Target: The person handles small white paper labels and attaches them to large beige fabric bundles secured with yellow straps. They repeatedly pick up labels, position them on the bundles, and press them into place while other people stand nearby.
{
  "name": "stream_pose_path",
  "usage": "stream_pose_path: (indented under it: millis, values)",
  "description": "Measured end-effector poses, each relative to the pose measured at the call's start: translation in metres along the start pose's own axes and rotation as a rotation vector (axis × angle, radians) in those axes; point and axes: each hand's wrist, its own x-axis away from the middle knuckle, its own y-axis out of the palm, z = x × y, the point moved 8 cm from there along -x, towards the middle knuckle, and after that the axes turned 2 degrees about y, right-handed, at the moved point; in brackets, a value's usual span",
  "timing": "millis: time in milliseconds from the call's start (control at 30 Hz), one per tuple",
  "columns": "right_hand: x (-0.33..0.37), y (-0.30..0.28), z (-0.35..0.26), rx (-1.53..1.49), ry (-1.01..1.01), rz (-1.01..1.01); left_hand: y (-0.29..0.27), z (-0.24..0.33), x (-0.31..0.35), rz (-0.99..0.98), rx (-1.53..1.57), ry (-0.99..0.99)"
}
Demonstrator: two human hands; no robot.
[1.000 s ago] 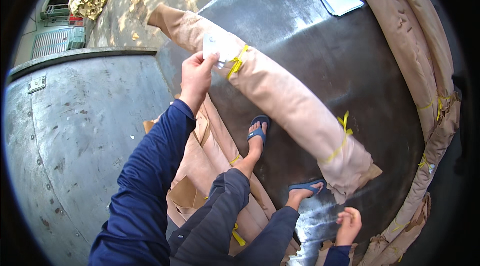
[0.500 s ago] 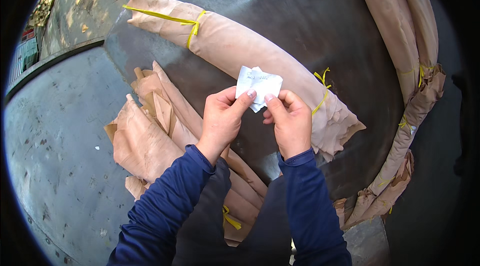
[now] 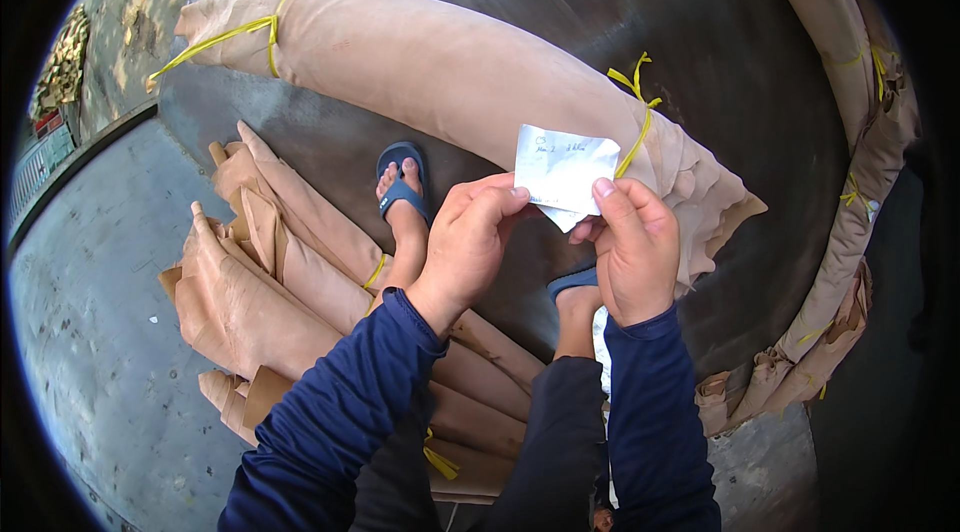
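Observation:
Between my two hands are small white paper slips (image 3: 565,168) with handwriting on the front one, and another slip shows behind its lower edge. My left hand (image 3: 470,242) pinches the left side between thumb and fingers. My right hand (image 3: 637,247) grips the lower right corner the same way. Beyond the slips lies a long tan roll of leather-like sheet (image 3: 430,57), bound near each end by a yellow tie (image 3: 272,30). Several more tan rolls (image 3: 290,302) lie at the left under my left forearm, their loose ends crumpled.
My feet in blue flip-flops (image 3: 403,182) stand on the dark, smooth floor (image 3: 520,292). More tied tan rolls (image 3: 840,262) line the right side. A grey surface (image 3: 90,272) with a raised dark edge spreads along the left.
The paper slips, held in both hands, have shifted right, and the front one now shows more of its face. My feet have come into view as the camera's view shifted.

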Motion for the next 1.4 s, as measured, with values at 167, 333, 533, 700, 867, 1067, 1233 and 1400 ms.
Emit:
stream_pose_path:
  millis: [167,333,533,700,867,1067,1233,1400]
  values:
    - [-0.003,-0.027,0.010,-0.052,0.010,0.078,0.008,-0.024,-0.008,-0.014,-0.005,-0.030]
    - [-0.009,-0.035,0.017,-0.086,0.016,0.080,0.009,-0.029,-0.015,-0.036,-0.053,-0.032]
    - [-0.014,-0.038,0.024,-0.104,0.021,0.085,0.006,-0.032,-0.018,-0.040,-0.089,-0.033]
    - [-0.018,-0.041,0.031,-0.026,0.043,0.067,0.001,-0.034,-0.023,-0.017,-0.147,-0.040]
    - [-0.022,-0.044,0.038,-0.079,0.032,0.058,-0.003,-0.040,-0.026,0.011,-0.194,-0.046]
    - [-0.027,-0.047,0.047,-0.038,0.050,0.087,-0.010,-0.045,-0.034,0.014,-0.207,-0.038]
    - [-0.038,-0.056,0.056,0.005,0.039,0.123,-0.019,-0.059,-0.046,-0.001,-0.239,-0.049]
    - [-0.060,-0.076,0.079,0.052,0.041,0.261,-0.054,-0.066,-0.060,0.194,-0.521,-0.015]
